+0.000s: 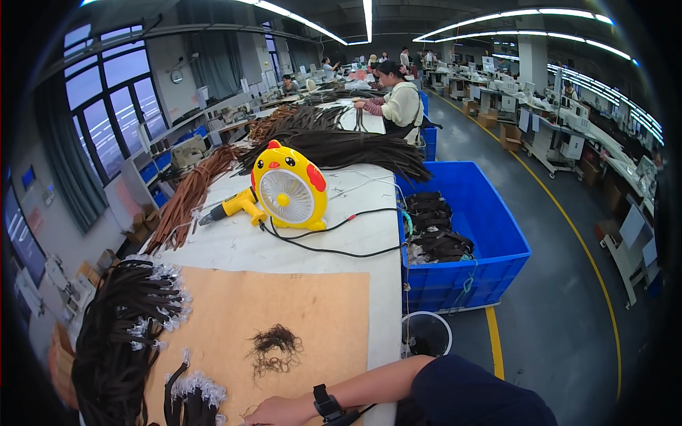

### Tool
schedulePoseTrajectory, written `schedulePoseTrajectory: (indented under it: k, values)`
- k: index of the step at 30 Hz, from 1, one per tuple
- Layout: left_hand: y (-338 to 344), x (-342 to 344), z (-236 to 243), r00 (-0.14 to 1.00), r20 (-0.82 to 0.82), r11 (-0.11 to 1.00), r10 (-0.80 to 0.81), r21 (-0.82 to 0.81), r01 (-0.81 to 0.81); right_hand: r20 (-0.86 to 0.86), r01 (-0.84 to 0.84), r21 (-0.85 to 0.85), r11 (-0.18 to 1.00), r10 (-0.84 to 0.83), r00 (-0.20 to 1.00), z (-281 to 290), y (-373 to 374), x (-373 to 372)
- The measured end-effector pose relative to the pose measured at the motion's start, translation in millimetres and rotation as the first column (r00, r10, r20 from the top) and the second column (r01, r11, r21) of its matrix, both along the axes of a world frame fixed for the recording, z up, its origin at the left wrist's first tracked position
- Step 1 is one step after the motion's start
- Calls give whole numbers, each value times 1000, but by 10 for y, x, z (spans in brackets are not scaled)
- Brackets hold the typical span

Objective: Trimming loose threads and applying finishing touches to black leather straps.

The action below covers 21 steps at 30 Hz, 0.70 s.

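My right hand [277, 412] rests low over a tan sheet [327, 319] at the picture's lower edge, which cuts off its fingers, so what they hold does not show. A black band [327, 403] circles that wrist. Just left of the hand lies a bundle of dark brown straps [193, 408] with clear plastic pieces at their ends. Beyond it, a loose tangle of dark threads [275, 349] sits on the sheet. A larger pile of dark straps [117, 348] covers the sheet's left side. My left hand is out of view.
A yellow chick-shaped fan [290, 188] and a yellow heat gun [234, 206] stand beyond the sheet, with a black cable. Reddish-brown straps [192, 192] lie left. A blue bin [490, 234] and a bucket [426, 334] are right. Another person [398, 103] works farther along.
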<state>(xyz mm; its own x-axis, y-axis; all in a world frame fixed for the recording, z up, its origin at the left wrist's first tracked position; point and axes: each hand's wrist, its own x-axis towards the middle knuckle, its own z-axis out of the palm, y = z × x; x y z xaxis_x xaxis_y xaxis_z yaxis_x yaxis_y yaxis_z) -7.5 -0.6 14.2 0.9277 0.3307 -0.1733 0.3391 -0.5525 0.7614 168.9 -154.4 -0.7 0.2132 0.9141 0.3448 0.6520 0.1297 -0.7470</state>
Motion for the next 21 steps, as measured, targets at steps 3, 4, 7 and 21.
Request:
schedulePoseTrajectory:
  k: [3, 4, 7, 21]
  values:
    - [-41, 18, -50, 952, 289, 974, -105, 223, 40, 104, -75, -162, 984, 92, 990, -68, -42, 5]
    - [-45, 26, -42, 951, 290, 974, -103, 222, 38, 105, -76, -164, 984, 94, 990, -64, -33, 7]
    - [-27, -22, -54, 922, 360, 951, -141, 308, 25, 114, -143, -261, 955, 177, 978, -77, 26, 13]
    - [-3, -69, 56, 951, 285, 980, 117, 124, -157, 101, -21, -272, 962, 50, 994, 41, -67, 169]
